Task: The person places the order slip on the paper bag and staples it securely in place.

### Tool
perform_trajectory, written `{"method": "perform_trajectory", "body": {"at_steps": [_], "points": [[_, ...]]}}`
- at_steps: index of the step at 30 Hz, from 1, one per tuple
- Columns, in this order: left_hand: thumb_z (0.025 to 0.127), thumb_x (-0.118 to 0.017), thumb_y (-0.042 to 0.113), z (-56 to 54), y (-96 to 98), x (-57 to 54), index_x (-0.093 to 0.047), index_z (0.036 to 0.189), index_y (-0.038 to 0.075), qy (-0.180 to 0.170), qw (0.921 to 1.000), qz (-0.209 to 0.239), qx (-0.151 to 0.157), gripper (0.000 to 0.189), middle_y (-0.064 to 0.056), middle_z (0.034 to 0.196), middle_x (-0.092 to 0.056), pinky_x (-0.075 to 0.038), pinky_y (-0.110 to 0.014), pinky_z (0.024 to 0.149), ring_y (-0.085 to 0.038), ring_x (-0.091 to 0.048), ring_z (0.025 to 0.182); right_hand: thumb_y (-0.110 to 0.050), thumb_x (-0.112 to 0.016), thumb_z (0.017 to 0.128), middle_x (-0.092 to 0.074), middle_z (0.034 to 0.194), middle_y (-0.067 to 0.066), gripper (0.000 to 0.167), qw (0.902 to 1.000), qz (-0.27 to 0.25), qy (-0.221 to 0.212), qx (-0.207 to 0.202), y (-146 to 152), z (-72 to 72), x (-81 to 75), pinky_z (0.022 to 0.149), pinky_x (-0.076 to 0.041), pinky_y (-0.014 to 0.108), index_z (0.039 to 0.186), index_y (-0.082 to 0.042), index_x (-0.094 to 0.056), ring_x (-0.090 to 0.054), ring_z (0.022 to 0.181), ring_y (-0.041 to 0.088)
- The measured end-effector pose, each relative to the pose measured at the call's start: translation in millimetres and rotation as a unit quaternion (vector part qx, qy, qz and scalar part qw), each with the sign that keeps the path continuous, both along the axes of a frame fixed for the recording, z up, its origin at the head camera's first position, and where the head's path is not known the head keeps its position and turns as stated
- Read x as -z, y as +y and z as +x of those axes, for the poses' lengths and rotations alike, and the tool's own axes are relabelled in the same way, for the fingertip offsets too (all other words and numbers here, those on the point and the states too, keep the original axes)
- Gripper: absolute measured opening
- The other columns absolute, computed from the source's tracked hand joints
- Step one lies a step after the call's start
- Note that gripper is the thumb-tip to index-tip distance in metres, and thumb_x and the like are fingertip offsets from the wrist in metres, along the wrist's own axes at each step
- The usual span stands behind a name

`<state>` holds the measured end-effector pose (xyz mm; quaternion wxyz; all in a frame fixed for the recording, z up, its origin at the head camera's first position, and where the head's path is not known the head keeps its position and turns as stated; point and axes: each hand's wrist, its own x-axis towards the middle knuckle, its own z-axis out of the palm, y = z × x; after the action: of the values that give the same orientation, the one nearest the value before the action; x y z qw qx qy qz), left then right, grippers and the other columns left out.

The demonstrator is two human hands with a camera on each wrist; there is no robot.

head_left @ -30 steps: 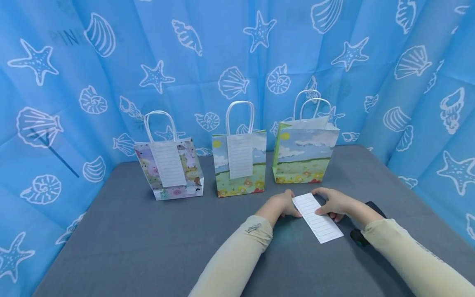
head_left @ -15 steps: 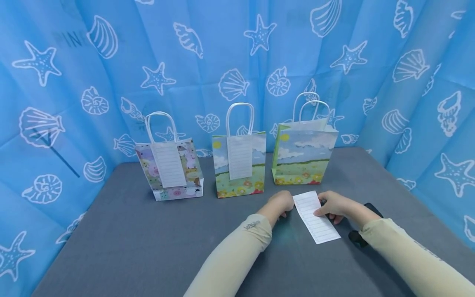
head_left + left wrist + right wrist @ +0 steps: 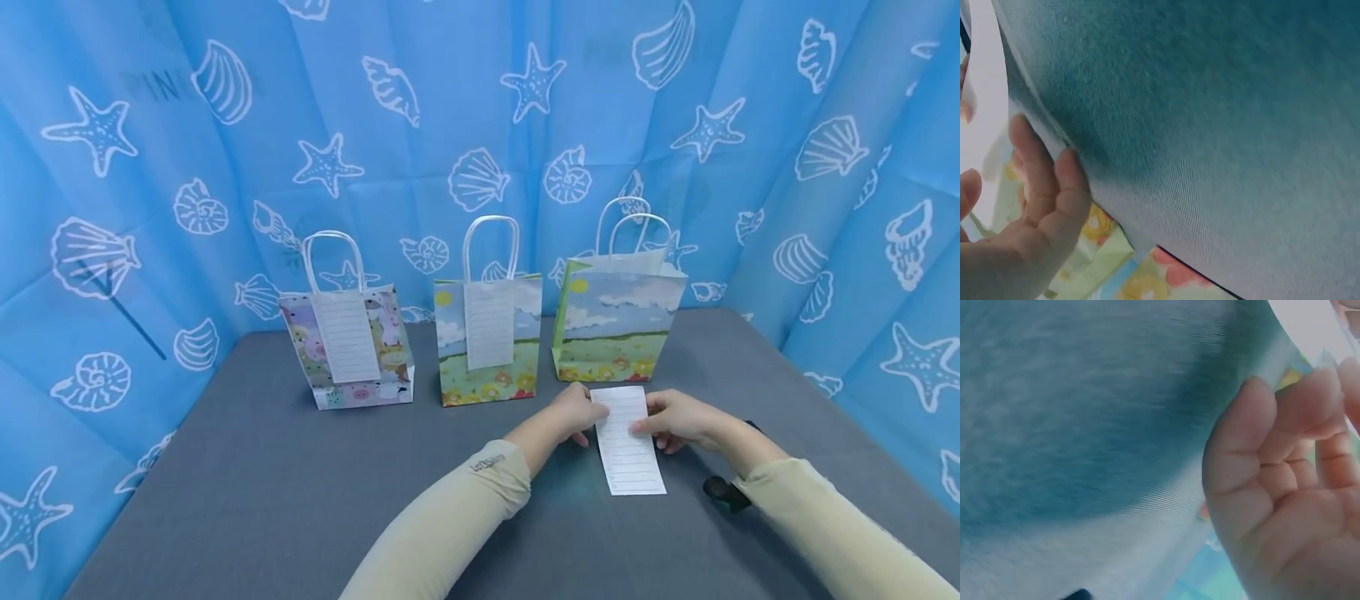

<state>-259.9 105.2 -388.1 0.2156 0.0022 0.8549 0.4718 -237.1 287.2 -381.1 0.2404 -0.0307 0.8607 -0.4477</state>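
Observation:
A narrow white lined paper slip [image 3: 624,446] is held between both hands above the grey table, in front of the right-hand gift bag. My left hand [image 3: 576,412] has its thumb on the slip's upper left edge, with the fingers behind. At the upper right edge, my right hand [image 3: 678,421] pinches the slip between thumb and fingers. In the left wrist view the slip [image 3: 988,81] appears beside the left thumb and fingers. The right wrist view shows curled right fingers [image 3: 1241,419] and a corner of the slip [image 3: 1310,325].
Three paper gift bags stand along the back: an animal-print bag [image 3: 390,333] and a meadow bag [image 3: 528,333], each with a lined slip on its front, and another meadow bag [image 3: 618,321] at right. A dark object [image 3: 723,493] lies by the right forearm. A blue curtain [image 3: 420,125] hangs behind.
The slip has turned more upright and shifted slightly left. My left hand, off the slip half a second ago, now has its thumb on it. My right hand keeps its pinch.

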Motion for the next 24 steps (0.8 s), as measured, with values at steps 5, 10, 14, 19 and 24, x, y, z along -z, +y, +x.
{"method": "perform_trajectory", "body": {"at_steps": [5, 10, 14, 19, 24], "points": [[0.096, -0.064, 0.017, -1.8, -6.8, -4.5, -0.068, 0.105, 0.007, 0.058, 0.9975, 0.025, 0.031, 0.014, -0.003, 0.078, -0.058, -0.043, -0.029, 0.051, -0.016, -0.051, 0.053, -0.014, -0.061, 0.096, -0.061, 0.088, 0.008, 0.032, 0.9986, -0.051, 0.003, -0.011, 0.7, 1.0, -13.4, 0.059, -0.044, 0.034, 0.120, 0.007, -0.056, -0.049, 0.063, 0.020], [0.097, -0.061, 0.019, -1.7, -13.6, -12.7, -0.069, 0.094, 0.009, 0.122, 0.9894, 0.004, 0.080, 0.013, 0.001, 0.072, -0.058, -0.035, -0.025, 0.049, -0.012, -0.044, 0.054, -0.018, -0.057, 0.100, -0.055, 0.079, 0.006, 0.023, 0.9976, -0.062, 0.032, 0.000, 1.2, 1.1, -27.9, 0.062, -0.045, 0.038, 0.107, 0.004, -0.058, -0.049, 0.067, 0.021], [0.098, -0.060, 0.022, -3.1, -15.6, -22.4, -0.066, 0.087, 0.010, 0.170, 0.9793, -0.028, 0.107, 0.018, 0.001, 0.075, -0.061, -0.037, -0.024, 0.051, -0.011, -0.047, 0.058, -0.019, -0.054, 0.101, -0.052, 0.073, 0.004, 0.020, 0.9951, -0.066, 0.071, 0.023, 1.1, 0.1, -36.7, 0.064, -0.049, 0.038, 0.095, -0.001, -0.056, -0.053, 0.070, 0.020], [0.098, -0.060, 0.023, -8.8, -17.9, -35.6, -0.061, 0.079, 0.010, 0.211, 0.9704, -0.038, 0.111, 0.023, 0.002, 0.079, -0.062, -0.038, -0.024, 0.054, -0.009, -0.049, 0.063, -0.021, -0.055, 0.101, -0.054, 0.077, 0.004, 0.023, 0.9910, -0.055, 0.107, 0.058, -3.1, -3.1, -46.3, 0.061, -0.047, 0.032, 0.101, 0.002, -0.057, -0.051, 0.070, 0.018], [0.098, -0.061, 0.024, -12.7, -18.9, -47.9, -0.061, 0.080, 0.012, 0.225, 0.9707, -0.010, 0.086, 0.021, 0.003, 0.071, -0.056, -0.035, -0.024, 0.052, -0.011, -0.043, 0.058, -0.023, -0.054, 0.101, -0.053, 0.081, 0.004, 0.031, 0.9831, -0.054, 0.144, 0.099, -7.0, -4.7, -55.5, 0.058, -0.043, 0.029, 0.112, 0.006, -0.055, -0.047, 0.066, 0.015]]}}
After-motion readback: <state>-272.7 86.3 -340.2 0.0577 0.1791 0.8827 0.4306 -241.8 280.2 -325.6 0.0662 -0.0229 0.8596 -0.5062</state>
